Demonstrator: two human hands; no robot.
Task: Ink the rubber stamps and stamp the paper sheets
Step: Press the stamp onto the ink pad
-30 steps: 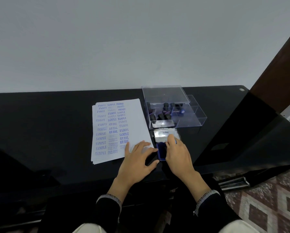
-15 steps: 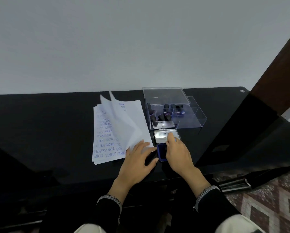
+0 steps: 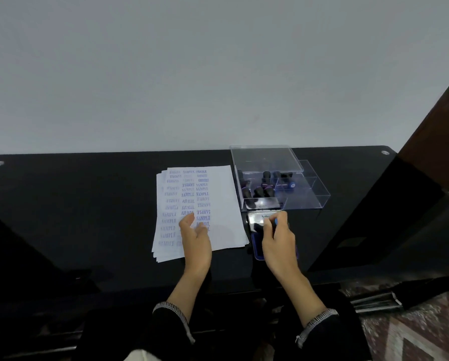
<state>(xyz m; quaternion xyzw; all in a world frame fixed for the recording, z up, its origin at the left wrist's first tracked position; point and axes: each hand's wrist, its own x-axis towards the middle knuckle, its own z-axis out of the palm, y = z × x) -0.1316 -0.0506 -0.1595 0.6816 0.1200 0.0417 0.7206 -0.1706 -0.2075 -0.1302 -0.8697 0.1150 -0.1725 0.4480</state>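
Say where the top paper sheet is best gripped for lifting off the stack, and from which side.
Probably the near right corner of the top paper sheet, pinched from the right edge. That margin is unstamped, it overhangs the fanned stack below, and the left hand covers the near middle.

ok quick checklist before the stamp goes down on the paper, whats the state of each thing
1. Stamp held: right hand grips a rubber stamp over the ink pad: ok.
2. Stamp face inked: hidden under the fingers: cannot tell.
3. Paper stack lying flat on the table: ok.
4. Free space on the top sheet: right part is unstamped: ok.
5. Left hand steadying the sheets: open over them, contact unclear: cannot tell.
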